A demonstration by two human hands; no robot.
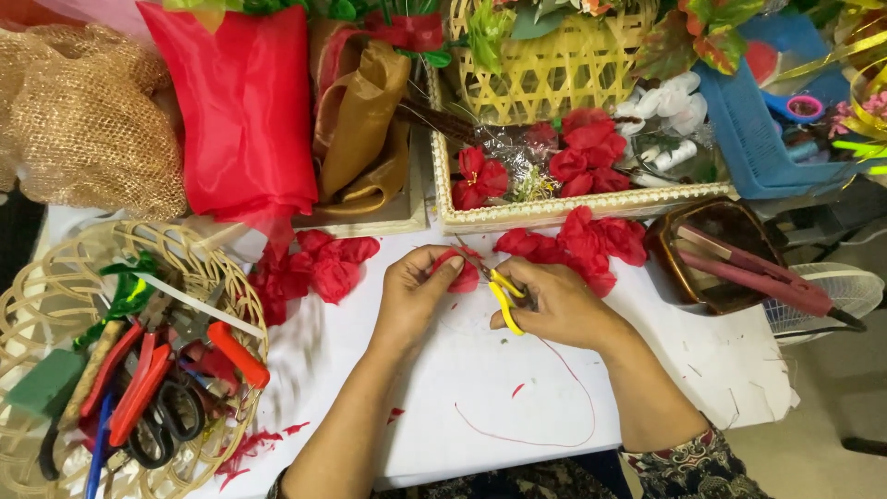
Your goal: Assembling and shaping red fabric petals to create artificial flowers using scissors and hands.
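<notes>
**Snipping at a red fabric flower**

Pinching the red fabric flower [457, 270] in the left hand [413, 294], just above the white worktop [443, 370]. Closing the right hand [552, 300] around the yellow-handled pliers [499, 288], tips meeting the flower. Best keeping fingertips behind the tips, cutting small, holding petals steady.

Bench [480, 370]: white top, scuffed and marked, running from the left edge to a ragged right corner.
Floor [832, 434]: pale grey-beige, smooth, showed to the right of the bench.
Fan [832, 296]: white grille of a fan stood low on the floor just beside the bench's right edge.
Furniture: dark legs [859, 240] of a stand or chair rose at the far right; which one could not be told.
Light: even and bright, with soft shadows.
Walls, windows: out of view.
</notes>
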